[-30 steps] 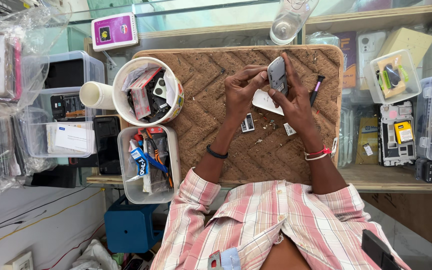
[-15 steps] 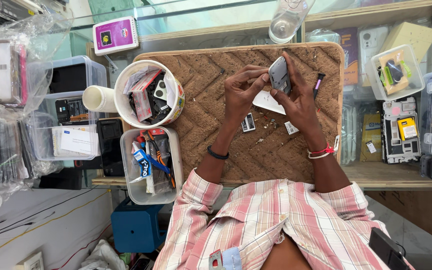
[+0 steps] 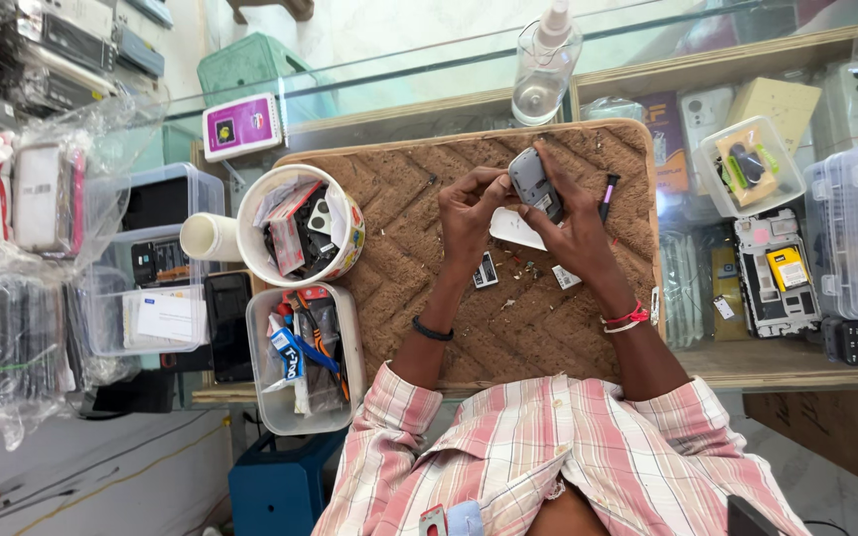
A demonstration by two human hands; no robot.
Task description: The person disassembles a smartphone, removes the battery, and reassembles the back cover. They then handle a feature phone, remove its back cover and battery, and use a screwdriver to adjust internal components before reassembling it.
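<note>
Right hand (image 3: 573, 233) clamps small grey phone (image 3: 533, 185); left hand (image 3: 469, 208) pinches at its near edge. Mid-disassembly, likely; next move needs steady prying beside that grip.

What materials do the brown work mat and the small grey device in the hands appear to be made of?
The mat looks like coarse woven fibre, perhaps coir: matte brown, with a rough herringbone weave. The grey device, held by both the left hand and the right hand, seems to be smooth moulded plastic with a slight sheen.
</note>
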